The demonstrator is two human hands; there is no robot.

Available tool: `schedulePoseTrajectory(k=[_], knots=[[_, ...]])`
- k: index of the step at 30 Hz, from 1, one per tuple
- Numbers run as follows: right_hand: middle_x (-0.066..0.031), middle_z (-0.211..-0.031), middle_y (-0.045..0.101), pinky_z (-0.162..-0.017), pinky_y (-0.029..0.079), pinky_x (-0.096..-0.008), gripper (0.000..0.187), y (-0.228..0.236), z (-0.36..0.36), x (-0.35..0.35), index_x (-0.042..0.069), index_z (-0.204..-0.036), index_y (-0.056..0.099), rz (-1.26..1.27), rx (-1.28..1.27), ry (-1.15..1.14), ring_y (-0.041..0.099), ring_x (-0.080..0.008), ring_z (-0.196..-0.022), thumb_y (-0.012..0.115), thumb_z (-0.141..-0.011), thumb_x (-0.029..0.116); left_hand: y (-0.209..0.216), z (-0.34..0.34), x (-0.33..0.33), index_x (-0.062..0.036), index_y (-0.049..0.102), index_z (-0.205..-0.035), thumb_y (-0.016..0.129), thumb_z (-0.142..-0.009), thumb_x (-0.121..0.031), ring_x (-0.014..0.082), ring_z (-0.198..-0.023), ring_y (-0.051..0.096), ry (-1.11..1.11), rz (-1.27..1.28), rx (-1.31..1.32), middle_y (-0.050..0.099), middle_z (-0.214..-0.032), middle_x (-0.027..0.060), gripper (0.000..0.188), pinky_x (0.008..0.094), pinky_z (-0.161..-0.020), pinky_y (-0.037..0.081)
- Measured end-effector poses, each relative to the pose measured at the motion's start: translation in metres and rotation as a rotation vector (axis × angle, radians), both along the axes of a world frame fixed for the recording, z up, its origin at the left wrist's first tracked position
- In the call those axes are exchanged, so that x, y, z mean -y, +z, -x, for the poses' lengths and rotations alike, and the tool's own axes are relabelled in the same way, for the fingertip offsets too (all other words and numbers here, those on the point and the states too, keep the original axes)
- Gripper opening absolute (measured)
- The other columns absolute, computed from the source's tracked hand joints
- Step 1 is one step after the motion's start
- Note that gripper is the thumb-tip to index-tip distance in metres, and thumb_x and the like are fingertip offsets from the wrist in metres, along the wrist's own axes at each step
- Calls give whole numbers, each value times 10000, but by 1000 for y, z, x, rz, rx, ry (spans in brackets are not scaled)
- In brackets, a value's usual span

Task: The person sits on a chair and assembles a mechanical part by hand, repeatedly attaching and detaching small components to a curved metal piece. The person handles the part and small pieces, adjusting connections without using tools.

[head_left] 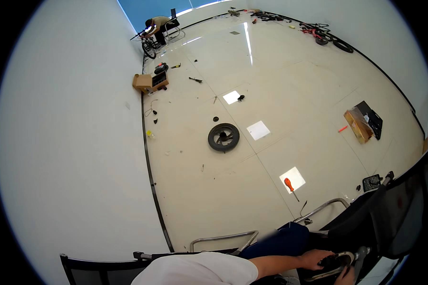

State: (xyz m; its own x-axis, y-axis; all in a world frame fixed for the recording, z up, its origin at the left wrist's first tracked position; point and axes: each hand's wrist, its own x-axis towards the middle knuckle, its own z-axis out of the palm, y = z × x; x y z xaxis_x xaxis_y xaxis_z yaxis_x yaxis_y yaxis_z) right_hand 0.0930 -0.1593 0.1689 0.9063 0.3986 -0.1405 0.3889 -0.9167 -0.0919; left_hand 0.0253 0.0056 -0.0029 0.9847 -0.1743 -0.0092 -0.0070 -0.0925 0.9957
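My left hand (315, 260) reaches across from the white sleeve, its fingers closed on a black part with a curved pale edge (343, 258). The kind of this part does not show. My right hand (347, 276) is close beside it at the lower edge, mostly cut off, with its fingers curled against the same area. Whatever it grips is hidden. Next to the part, on the right, lies a grey metal piece with a rounded end (364, 251). All of this is over a dark chair seat beside my dark blue trouser leg (285, 240).
An orange-handled screwdriver (289, 184) lies on a white sheet. Farther off are a black spoked wheel (223, 137), an open tool case (373, 118) with a cardboard box (358, 126), and another open box (142, 82). A person (158, 27) bends over a bicycle (149, 47). Chair frames (223, 236) surround me.
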Motion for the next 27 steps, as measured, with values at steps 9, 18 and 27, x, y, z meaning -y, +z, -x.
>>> schedulePoseTrajectory(k=[9, 18, 27], knots=[[-261, -936, 705, -746, 552, -502, 552, -17, 97, -46, -26, -1328, 593, 21, -311, -68, 671, -439, -825, 599, -982, 405, 5, 2, 0, -61, 466, -1383, 774, -774, -180, 385, -1105, 640, 149, 24, 22, 639, -1212, 202, 692, 437, -878, 526], [-135, -720, 642, -606, 512, -423, 484, -54, 37, -55, -6, -768, 602, -208, 84, 345, 662, -334, -672, 873, -641, 375, 11, 0, -9, -36, 550, -1261, 651, -859, -155, 334, -1041, 648, 10, 223, -51, 650, -1159, 142, 432, 416, -901, 506], [-200, -738, 626, -632, 502, -517, 200, -96, -53, -101, 11, -704, 605, -239, 212, 267, 645, -418, -725, 751, -691, 147, 8, 6, 0, -29, 428, -1429, 665, -789, -37, 401, -1221, 548, 67, -209, 117, 565, -1311, 212, 682, 457, -1039, 462]])
